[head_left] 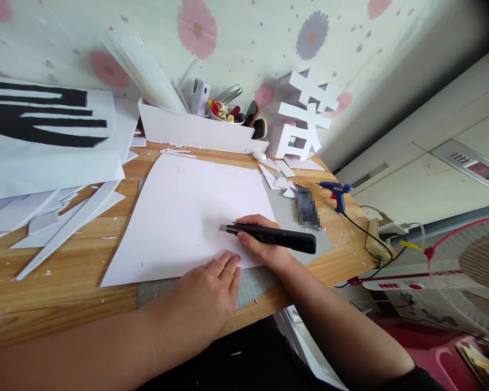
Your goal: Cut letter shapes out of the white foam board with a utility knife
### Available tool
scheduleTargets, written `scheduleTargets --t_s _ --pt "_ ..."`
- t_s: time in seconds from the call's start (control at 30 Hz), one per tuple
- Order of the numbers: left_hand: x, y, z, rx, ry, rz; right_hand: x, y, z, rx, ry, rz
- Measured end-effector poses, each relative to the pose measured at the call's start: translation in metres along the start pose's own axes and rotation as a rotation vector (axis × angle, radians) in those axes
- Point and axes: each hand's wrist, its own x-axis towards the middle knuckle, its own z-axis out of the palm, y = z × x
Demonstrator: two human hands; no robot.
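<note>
A large white sheet (187, 206) lies on a grey cutting mat (163, 290) on the wooden table. My right hand (264, 241) grips a black utility knife (285, 237), held over the sheet's right part. Its short blade points left, and I cannot tell whether it touches the sheet. My left hand (215, 285) rests flat on the sheet's near edge, fingers stretched out and holding nothing. A few small dark marks show on the sheet's surface.
White scraps (283, 182) and a blurred dark object (307, 207) lie right of the sheet. Farther right are a blue glue gun (337, 193), a power strip (377, 239) and a fan (468, 271). Behind stand a white organizer (195, 127) and a white three-dimensional character (299, 117). Offcuts (73, 222) lie left.
</note>
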Motion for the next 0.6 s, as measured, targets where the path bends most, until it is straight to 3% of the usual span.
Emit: scheduleTargets --t_s 0.2,0.6 --pt "0.0002 0.002 0.0028 -0.043 -0.032 -0.015 -0.0001 -0.002 0.0004 -0.032 -0.007 -0.016" --pt "0.0017 -0.0002 -0.0005 -0.006 0.011 0.02 0.0002 -0.0035 0.0015 -0.059 0.008 -0.028"
